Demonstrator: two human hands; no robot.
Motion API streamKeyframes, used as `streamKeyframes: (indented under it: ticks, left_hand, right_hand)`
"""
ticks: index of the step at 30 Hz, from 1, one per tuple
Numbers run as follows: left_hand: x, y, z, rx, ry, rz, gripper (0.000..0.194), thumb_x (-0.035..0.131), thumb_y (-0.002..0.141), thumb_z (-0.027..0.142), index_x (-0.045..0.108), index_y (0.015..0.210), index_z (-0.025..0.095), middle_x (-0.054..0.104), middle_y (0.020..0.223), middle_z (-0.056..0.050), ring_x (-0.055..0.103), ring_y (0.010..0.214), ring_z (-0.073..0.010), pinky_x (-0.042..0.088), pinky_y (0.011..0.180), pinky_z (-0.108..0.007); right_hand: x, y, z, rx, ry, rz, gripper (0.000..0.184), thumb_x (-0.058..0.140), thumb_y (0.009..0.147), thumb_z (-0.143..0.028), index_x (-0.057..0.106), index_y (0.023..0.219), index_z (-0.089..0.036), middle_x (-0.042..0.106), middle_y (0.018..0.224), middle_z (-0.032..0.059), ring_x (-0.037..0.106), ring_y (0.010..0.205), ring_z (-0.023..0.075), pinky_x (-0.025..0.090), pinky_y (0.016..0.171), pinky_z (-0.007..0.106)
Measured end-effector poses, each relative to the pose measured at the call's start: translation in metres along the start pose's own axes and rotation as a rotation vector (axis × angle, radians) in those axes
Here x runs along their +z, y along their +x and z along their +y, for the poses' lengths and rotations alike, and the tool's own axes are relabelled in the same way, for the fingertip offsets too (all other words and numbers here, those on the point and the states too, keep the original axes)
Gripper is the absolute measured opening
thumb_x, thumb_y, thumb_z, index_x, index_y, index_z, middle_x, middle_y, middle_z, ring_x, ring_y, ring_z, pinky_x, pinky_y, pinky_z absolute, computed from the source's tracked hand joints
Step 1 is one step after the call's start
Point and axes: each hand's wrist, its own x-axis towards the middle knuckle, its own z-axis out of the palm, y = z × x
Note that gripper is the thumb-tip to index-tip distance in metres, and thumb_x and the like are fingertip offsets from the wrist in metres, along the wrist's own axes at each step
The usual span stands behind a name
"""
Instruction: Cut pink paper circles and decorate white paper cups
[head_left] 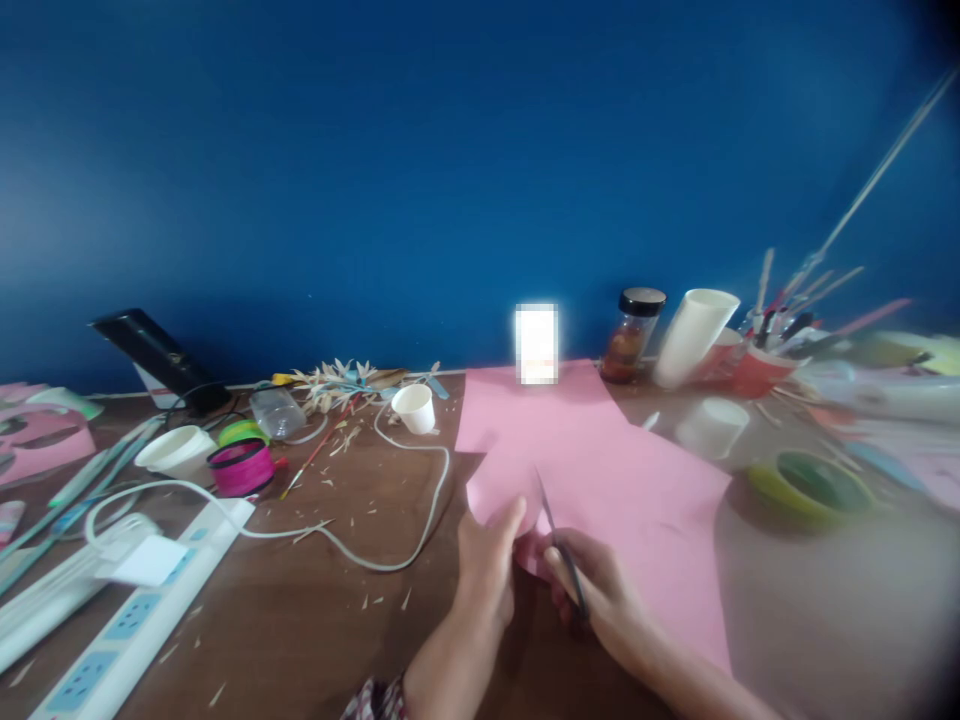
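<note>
A large pink paper sheet (pixel 600 470) lies on the brown table (pixel 300 600) in front of me. My left hand (pixel 487 570) is closed, pinching a rounded pink paper piece (pixel 499 490) at its lower edge. My right hand (pixel 600 595) is closed round a pair of scissors (pixel 559 545); the thin blades point up and away into the pink paper beside the left thumb.
A white power strip (pixel 142 620) and white cable (pixel 390 560) lie at left, with a magenta spool (pixel 241 467), paper cups (pixel 414 408) and scraps. At right stand a jar (pixel 634 335), a tipped white cup (pixel 694 335), a brush holder (pixel 757 370) and a green tape ring (pixel 814 485).
</note>
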Motion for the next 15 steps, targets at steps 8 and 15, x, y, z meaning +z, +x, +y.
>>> streamKeyframes:
  ticks: [8, 15]
  left_hand:
    - [0.0041, -0.0085, 0.0037, -0.025, -0.013, -0.091, 0.051, 0.083, 0.052, 0.032, 0.063, 0.093, 0.008, 0.064, 0.061, -0.005, 0.062, 0.05, -0.0216, 0.048, 0.041, -0.029]
    - [0.005, -0.0099, 0.0039, -0.028, -0.005, -0.089, 0.045, 0.082, 0.052, 0.031, 0.064, 0.087, 0.008, 0.066, 0.065, -0.007, 0.061, 0.05, -0.0195, 0.043, 0.04, -0.026]
  right_hand:
    - [0.0004, 0.0003, -0.0039, -0.043, 0.033, 0.009, 0.047, 0.05, 0.083, -0.063, 0.055, 0.082, -0.015, 0.05, 0.057, -0.0025, 0.046, 0.048, 0.0088, 0.031, 0.041, 0.019]
    - [-0.003, 0.0011, 0.0037, -0.085, -0.017, 0.008, 0.04, 0.048, 0.088, -0.056, 0.055, 0.087, -0.017, 0.052, 0.06, -0.0025, 0.05, 0.051, 0.01, 0.034, 0.044, 0.02]
